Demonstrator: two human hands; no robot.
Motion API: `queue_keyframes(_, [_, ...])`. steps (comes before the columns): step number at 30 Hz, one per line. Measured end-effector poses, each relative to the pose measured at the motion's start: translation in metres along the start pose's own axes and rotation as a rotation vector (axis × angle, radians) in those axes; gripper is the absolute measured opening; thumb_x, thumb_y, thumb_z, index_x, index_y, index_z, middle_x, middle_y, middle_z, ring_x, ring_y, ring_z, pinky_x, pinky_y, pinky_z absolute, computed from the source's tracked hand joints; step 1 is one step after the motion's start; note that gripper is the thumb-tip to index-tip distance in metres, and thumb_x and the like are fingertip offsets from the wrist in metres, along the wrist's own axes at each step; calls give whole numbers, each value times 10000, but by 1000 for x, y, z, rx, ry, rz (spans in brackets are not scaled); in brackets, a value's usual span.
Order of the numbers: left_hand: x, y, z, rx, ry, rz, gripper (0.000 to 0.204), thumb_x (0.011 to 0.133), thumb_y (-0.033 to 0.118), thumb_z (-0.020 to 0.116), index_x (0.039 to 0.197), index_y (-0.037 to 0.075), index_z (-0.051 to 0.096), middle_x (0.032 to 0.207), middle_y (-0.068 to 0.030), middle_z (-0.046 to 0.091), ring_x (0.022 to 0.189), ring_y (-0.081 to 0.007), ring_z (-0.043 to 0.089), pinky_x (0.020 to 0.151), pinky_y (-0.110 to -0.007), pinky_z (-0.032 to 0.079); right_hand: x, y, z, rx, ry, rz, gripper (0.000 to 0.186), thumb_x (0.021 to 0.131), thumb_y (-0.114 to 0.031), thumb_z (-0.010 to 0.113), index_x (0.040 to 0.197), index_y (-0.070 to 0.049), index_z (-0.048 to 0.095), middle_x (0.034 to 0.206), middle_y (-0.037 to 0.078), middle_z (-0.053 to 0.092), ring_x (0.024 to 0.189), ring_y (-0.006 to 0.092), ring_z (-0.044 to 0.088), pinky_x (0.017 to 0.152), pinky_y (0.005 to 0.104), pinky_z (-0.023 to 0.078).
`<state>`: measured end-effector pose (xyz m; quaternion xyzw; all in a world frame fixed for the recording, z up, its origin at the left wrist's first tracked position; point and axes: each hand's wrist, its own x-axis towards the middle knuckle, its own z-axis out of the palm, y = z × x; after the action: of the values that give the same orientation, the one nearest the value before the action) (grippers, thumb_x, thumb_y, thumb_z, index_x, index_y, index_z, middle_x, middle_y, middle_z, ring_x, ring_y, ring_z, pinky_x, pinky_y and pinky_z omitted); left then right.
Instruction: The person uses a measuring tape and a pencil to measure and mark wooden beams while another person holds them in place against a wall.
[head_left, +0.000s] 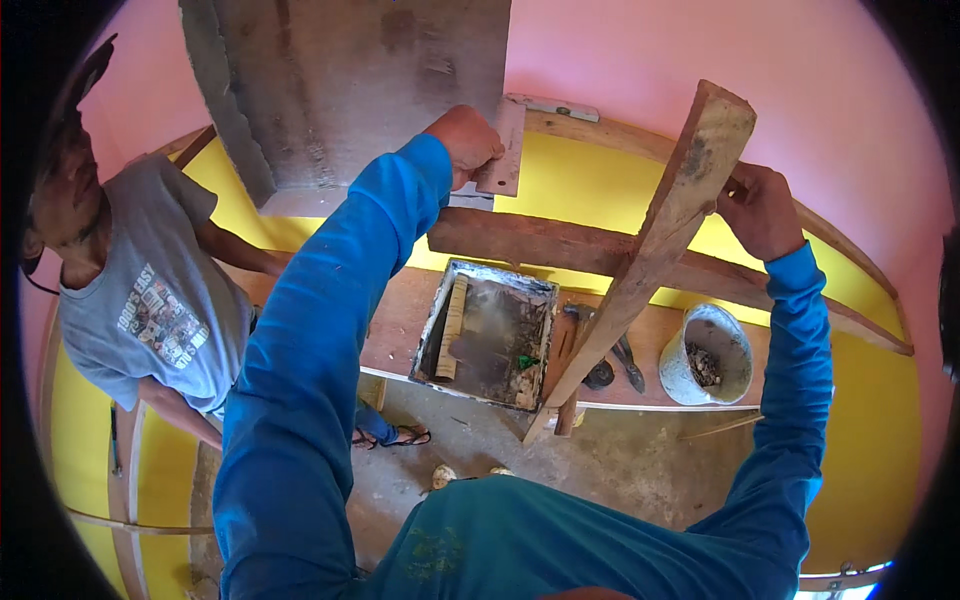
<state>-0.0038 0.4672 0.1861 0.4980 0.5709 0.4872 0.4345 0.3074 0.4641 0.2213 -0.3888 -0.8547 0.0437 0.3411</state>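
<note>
Right fingers [742, 201] seemingly against wooden beam [672, 215]

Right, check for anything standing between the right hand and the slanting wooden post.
Nothing visible stands in the way: the right hand is at the upper right edge of the slanting post, apparently touching it. The horizontal beam shows lower in the view, not between them.

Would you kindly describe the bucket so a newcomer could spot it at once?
Find the wide plank beneath the tray. Follow it right, past the dark tools, to the bucket. Unlike the rectangular tray, it is round, whitish and holds grey debris.
</note>
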Motion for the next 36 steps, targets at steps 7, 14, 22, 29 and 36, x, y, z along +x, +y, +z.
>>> queue_keyframes(7, [-12, 1, -29, -219, -201, 247, 78, 741, 15, 501, 743, -38, 558, 772, -114, 556, 710, -179, 548, 604, -296, 455, -36, -24, -13, -12, 126, 79, 262, 699, -74, 599, 929, 43, 555, 665, 67, 570, 556, 82, 494, 525, 222, 421])
queue_keyframes(14, [-115, -32, -103, -322, -59, 462, 262, 809, 90, 461, 1050, -13, 472, 854, -79, 545, 686, -136, 534, 585, -249, 445, -106, -55, -16, 128, 347, 97, 212, 719, -5, 567, 927, 33, 550, 709, 52, 547, 645, 100, 511, 621, 213, 414])
queue_keyframes(22, [-182, -266, -96, 186, 614, 37, 274, 772, 62, 492, 1043, 29, 520, 796, -38, 559, 688, -86, 492, 572, -217, 417, -165, -64, 71, 609, -610, 122, 378, 657, -111, 627, 1005, 1, 532, 786, 123, 585, 691, 190, 569, 627, 283, 458])
queue_keyframes(29, [-177, -425, -70, 213, 623, -443, 316, 656, 198, 590, 888, -15, 585, 688, -126, 591, 603, -165, 557, 550, -300, 449, -235, -48, 199, 239, -1095, 342, 464, 692, -319, 581, 1052, -34, 512, 864, 150, 592, 807, 284, 569, 732, 345, 445])
queue_keyframes(36, [-124, -417, -79, 211, 571, -464, 282, 660, 293, 538, 743, 25, 569, 706, -147, 586, 676, -325, 558, 635, -401, 437, -286, -27, 215, 106, -1144, 522, 505, 669, -355, 591, 1059, -45, 513, 840, 159, 599, 809, 291, 571, 743, 353, 440])
